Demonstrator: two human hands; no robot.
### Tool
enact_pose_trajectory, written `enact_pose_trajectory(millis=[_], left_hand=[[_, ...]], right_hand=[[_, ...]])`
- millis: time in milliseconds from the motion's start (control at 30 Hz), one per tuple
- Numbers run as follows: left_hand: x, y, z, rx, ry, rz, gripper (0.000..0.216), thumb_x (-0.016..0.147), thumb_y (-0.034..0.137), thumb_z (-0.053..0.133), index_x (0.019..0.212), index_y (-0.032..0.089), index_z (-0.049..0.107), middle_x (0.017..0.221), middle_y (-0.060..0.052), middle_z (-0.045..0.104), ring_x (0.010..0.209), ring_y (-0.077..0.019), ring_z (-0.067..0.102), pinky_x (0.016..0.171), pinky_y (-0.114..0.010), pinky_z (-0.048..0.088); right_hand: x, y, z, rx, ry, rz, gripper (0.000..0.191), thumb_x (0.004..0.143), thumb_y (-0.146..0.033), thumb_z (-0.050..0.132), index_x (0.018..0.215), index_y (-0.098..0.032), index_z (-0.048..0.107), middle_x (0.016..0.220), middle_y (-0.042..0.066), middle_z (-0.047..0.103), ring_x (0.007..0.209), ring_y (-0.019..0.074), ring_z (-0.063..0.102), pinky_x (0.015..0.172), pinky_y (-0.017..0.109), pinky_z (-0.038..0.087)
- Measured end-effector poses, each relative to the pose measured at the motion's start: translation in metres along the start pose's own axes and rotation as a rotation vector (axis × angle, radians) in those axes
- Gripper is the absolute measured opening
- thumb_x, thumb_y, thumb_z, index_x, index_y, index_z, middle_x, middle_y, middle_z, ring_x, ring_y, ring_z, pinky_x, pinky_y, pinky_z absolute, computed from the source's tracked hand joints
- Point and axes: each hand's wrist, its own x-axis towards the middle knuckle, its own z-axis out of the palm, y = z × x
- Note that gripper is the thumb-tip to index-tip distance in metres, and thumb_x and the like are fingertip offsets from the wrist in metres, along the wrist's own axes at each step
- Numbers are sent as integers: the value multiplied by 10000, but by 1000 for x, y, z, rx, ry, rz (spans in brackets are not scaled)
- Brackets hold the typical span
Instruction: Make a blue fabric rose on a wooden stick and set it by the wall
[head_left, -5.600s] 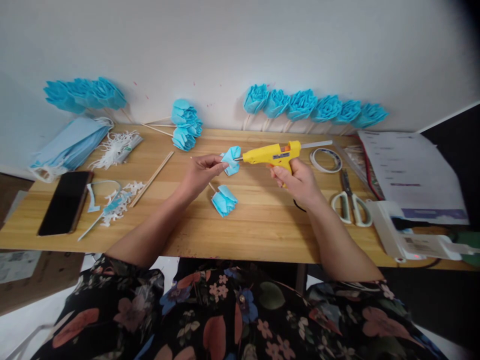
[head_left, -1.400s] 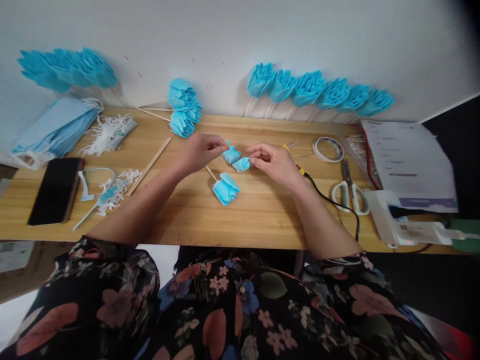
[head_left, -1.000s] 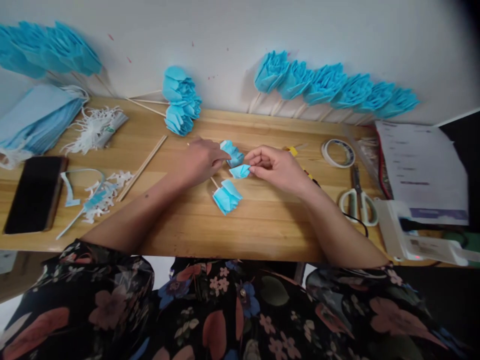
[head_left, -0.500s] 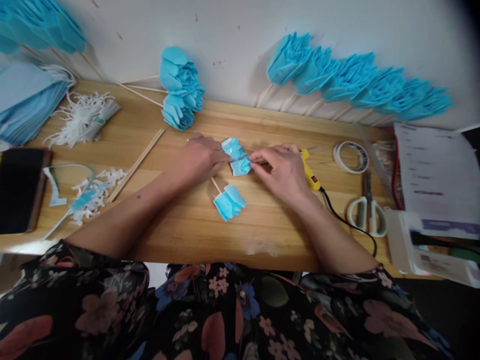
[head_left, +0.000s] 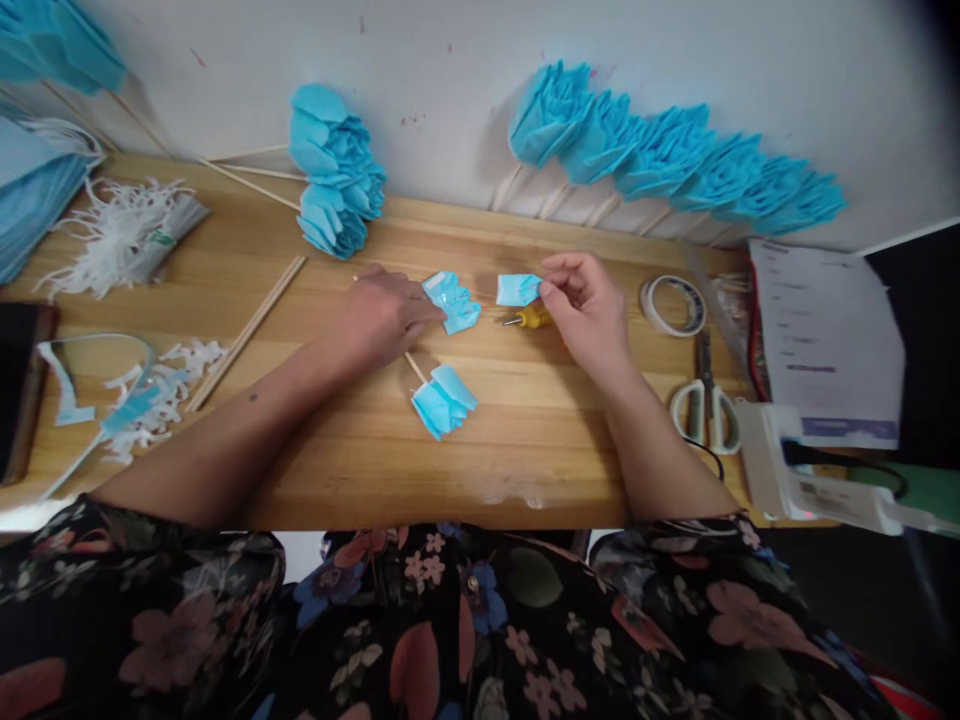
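Note:
My left hand [head_left: 386, 315] is closed over the thin wooden stem of a small, partly built blue flower [head_left: 444, 402], whose bloom points toward me. Its fingertips also touch a little pile of folded blue petals [head_left: 454, 302] on the wood. Between thumb and fingers, my right hand [head_left: 589, 305] pinches a single blue petal [head_left: 517, 289], held apart from that pile. Just below this petal shows the metal nozzle of a yellow glue gun [head_left: 532, 317]; the right hand hides most of its body.
Finished blue flowers [head_left: 667, 150] lean along the wall, with more [head_left: 337, 170] at centre left. Wooden sticks [head_left: 247, 332], white scraps [head_left: 161, 390] and a phone [head_left: 22, 390] lie left. At right are tape [head_left: 673, 305], scissors [head_left: 705, 400] and a white power strip [head_left: 817, 480].
My right hand has lifted one petal off the pile and moved it right, over the glue gun. The left hand keeps its place by the pile. The view has shifted slightly.

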Motion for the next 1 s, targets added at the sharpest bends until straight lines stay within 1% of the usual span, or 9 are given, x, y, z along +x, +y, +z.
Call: enact_pose_trajectory(millis=[133, 267, 333, 433, 500, 600, 700, 833, 1000], left_hand=[[0, 0, 0, 24, -9, -4, 338, 932, 169, 500, 1038, 220, 816, 1029, -107, 786, 890, -263, 645, 770, -370, 346], [0, -2, 2, -51, 9, -17, 288, 905, 156, 532, 963, 227, 805, 971, -87, 770, 858, -245, 638, 800, -374, 343], [0, -2, 2, -33, 8, -3, 299, 909, 162, 521, 986, 226, 803, 976, -91, 772, 862, -250, 642, 796, -379, 342], [-1, -2, 2, 32, 7, 14, 330, 931, 180, 499, 1036, 226, 808, 947, -94, 777, 867, -257, 647, 783, -374, 347], [-1, -1, 0, 58, 0, 13, 334, 958, 210, 492, 1048, 228, 813, 921, -90, 778, 866, -251, 648, 790, -366, 356], [-1, 2, -3, 97, -44, 9, 367, 1009, 231, 450, 1112, 228, 803, 1017, -88, 791, 917, -250, 658, 819, -365, 373], [0, 3, -5, 126, -92, -2, 395, 1017, 199, 423, 1163, 240, 788, 1123, -73, 790, 985, -256, 674, 829, -365, 388], [0, 3, -5, 141, -95, 4, 392, 999, 186, 436, 1150, 258, 790, 1139, -52, 795, 987, -254, 694, 808, -360, 398], [0, 5, -6, 176, -105, -6, 383, 990, 184, 442, 1128, 249, 793, 1068, -63, 797, 980, -264, 700, 776, -375, 377]], right_hand=[[3, 10, -12, 22, 59, 21, 250, 890, -439, 708, 1076, -294, 626, 846, -1, 704, 756, 190, 690, 735, 371, 566], [-3, -8, -22, 15, 196, 12, 230, 863, -382, 735, 1047, -271, 654, 836, 7, 697, 731, 183, 654, 761, 378, 540], [-11, -25, -15, -3, 107, -24, 202, 889, -348, 708, 1072, -269, 675, 872, 19, 722, 766, 188, 662, 752, 365, 532], [-20, -44, 6, -10, -195, -22, 176, 870, -293, 714, 1044, -272, 701, 872, 6, 753, 774, 188, 684, 727, 344, 529], [-22, -48, 20, -5, -295, -4, 167, 858, -262, 706, 1024, -262, 706, 891, 3, 776, 789, 186, 702, 736, 336, 533], [-21, -44, 31, -37, -304, -6, 164, 856, -223, 678, 1016, -245, 701, 914, -1, 793, 837, 186, 728, 797, 337, 543], [-20, -38, 32, -112, -283, -41, 167, 860, -198, 670, 1018, -244, 698, 911, -6, 797, 844, 189, 737, 826, 343, 541], [-19, -33, 31, -209, -269, -119, 166, 875, -186, 662, 1024, -250, 698, 935, 2, 802, 869, 212, 744, 847, 371, 536], [-18, -32, 35, -456, -230, -251, 126, 898, -181, 634, 977, -235, 717, 954, 46, 805, 931, 267, 730, 868, 420, 493]])
